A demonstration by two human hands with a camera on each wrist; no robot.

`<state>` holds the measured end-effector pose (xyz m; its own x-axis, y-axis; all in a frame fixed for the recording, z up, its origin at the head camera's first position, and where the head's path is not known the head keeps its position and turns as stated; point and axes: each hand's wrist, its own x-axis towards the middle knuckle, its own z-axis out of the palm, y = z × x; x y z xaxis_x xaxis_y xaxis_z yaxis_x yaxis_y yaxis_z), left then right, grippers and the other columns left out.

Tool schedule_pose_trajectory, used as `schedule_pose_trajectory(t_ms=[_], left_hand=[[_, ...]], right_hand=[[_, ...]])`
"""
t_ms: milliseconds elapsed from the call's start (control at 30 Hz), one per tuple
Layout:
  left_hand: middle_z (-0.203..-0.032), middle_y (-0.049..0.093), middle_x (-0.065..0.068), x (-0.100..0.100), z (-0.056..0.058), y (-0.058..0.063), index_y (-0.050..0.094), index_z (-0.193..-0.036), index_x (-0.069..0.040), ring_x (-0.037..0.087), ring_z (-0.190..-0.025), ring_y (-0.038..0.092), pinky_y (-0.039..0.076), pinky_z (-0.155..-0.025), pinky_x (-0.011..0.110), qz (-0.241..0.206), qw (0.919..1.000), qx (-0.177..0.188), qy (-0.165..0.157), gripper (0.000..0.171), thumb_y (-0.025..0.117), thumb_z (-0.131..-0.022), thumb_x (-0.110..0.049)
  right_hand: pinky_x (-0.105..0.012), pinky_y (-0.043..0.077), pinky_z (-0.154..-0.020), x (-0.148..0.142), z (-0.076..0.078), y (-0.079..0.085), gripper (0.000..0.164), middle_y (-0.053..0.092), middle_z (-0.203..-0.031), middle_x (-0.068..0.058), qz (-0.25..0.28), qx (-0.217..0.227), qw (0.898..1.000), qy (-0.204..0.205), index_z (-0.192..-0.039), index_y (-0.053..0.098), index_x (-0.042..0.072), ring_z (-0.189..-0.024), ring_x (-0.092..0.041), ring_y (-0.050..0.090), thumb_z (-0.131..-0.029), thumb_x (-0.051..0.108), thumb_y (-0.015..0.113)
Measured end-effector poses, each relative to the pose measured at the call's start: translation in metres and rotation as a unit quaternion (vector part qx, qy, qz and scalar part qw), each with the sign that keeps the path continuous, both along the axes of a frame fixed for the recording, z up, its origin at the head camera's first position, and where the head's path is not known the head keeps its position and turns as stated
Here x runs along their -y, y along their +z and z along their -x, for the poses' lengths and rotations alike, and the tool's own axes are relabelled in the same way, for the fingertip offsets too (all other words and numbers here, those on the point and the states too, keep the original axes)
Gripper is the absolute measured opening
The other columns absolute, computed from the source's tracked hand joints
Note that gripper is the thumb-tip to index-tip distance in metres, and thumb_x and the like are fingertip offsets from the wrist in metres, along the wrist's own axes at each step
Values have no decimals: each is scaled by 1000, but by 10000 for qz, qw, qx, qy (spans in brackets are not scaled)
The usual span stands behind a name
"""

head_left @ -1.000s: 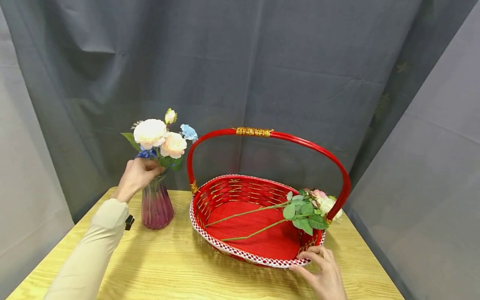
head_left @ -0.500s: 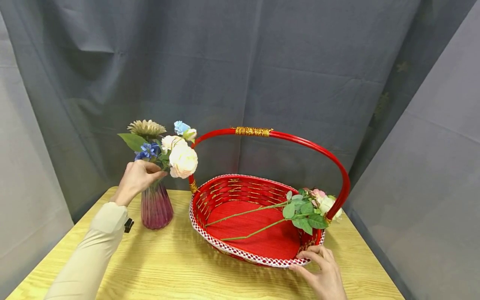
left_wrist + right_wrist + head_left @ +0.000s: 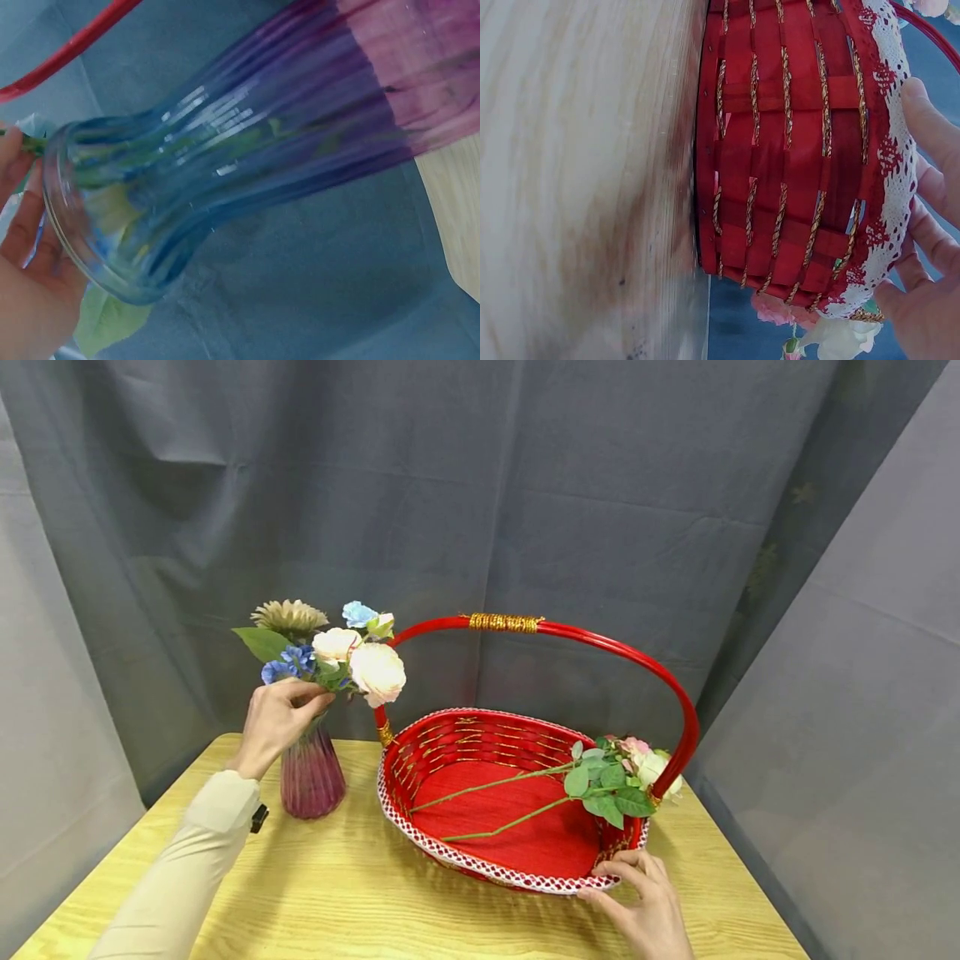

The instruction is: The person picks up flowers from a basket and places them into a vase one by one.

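Note:
At the mouth of a ribbed purple glass vase (image 3: 312,777), my left hand (image 3: 276,720) pinches a green flower stem (image 3: 33,144) between thumb and fingers. A pale pink-white bloom (image 3: 378,672) leans right of that hand, beside a smaller cream bloom (image 3: 336,645), a bud and a light blue flower (image 3: 358,613). Dark blue flowers (image 3: 297,657) and a beige flower (image 3: 290,617) stand behind the fingers. My right hand (image 3: 647,902) grips the white lace rim (image 3: 517,882) of a red woven basket (image 3: 769,157) at its near right, thumb outside and fingers over the edge.
Two flower stems (image 3: 517,822) lie across the basket floor, their leaves and pink and white heads (image 3: 649,766) resting on its right side. A tall red handle (image 3: 615,647) arches over it. Behind the wooden table (image 3: 360,893) hangs a grey curtain (image 3: 600,485).
The pale blooms have swung from above the left hand to its right and lower, uncovering the beige and dark blue flowers. The right hand and basket have stayed nearly still.

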<state>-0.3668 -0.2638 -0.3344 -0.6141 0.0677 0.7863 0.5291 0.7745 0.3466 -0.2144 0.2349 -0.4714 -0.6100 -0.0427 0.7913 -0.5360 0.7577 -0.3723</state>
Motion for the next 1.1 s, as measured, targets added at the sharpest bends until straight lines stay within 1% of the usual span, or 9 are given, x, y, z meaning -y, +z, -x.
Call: schedule_pose_trajectory(t_ms=[67,133,233,400,500,700,867,1000,1100], left_hand=[[-83,75,6,-3,2,-1,79,-84,-10,21,-66,66,46,-59,28,-19,9998,-177,-10,7,80,-81,-16],[-83,74,6,-5,2,0,79,-83,-9,22,-68,66,47,-61,32,-19,9999,-148,48,8,80,-81,-17],[-83,73,8,-5,2,-1,79,-83,-8,25,-71,67,47,-63,41,44,9997,102,215,10,79,-82,-18],[-87,72,10,-2,-1,-2,80,-88,-8,29,-75,66,46,-60,43,177,9958,681,582,14,74,-86,-20],[-88,73,11,-1,-2,-3,80,-89,-9,30,-77,66,45,-60,43,165,9950,768,619,14,72,-87,-20],[-77,73,7,-3,-6,-5,78,-81,-8,24,-67,64,42,-61,36,-134,9977,330,574,7,75,-83,-15],[-68,69,7,-8,-14,-7,76,-75,-8,23,-62,61,42,-62,36,-401,9960,22,804,8,77,-80,-14],[-67,69,9,-12,-21,-8,75,-73,-6,26,-63,61,42,-63,40,-660,9929,-170,971,11,78,-80,-15],[-66,69,9,-16,-25,-9,75,-71,-6,25,-62,61,41,-61,38,-870,9901,-291,1060,11,78,-79,-13]], right_hand=[[-18,37,-73,0,1,0,42,60,-90,7,-2,-30,10000,29,-80,72,23,-91,-3,47,-45,14,95],[-19,37,-73,0,1,0,42,60,-90,7,2,-57,10000,61,-80,72,22,-91,-3,47,-45,13,95],[-18,37,-74,0,1,-1,42,60,-90,7,6,-41,10000,55,-80,72,22,-91,-2,47,-45,13,95],[-19,37,-75,0,1,0,42,60,-90,7,0,-55,9999,92,-80,73,21,-92,-3,47,-45,14,95],[-19,37,-76,0,1,0,42,60,-90,7,25,-61,9999,109,-81,73,22,-93,-3,47,-45,14,94],[-19,37,-76,-1,2,-1,42,60,-90,5,44,-174,9996,205,-81,73,20,-93,-4,48,-45,14,94],[-19,37,-76,-1,2,-1,43,60,-90,6,40,-163,9997,172,-81,73,21,-93,-3,48,-44,14,94],[-20,37,-76,0,2,-1,43,60,-90,6,23,-124,9998,160,-80,73,21,-92,-3,48,-44,14,95],[-19,37,-76,0,2,-1,43,60,-90,6,16,-107,9998,140,-81,73,21,-92,-4,48,-45,13,95]])
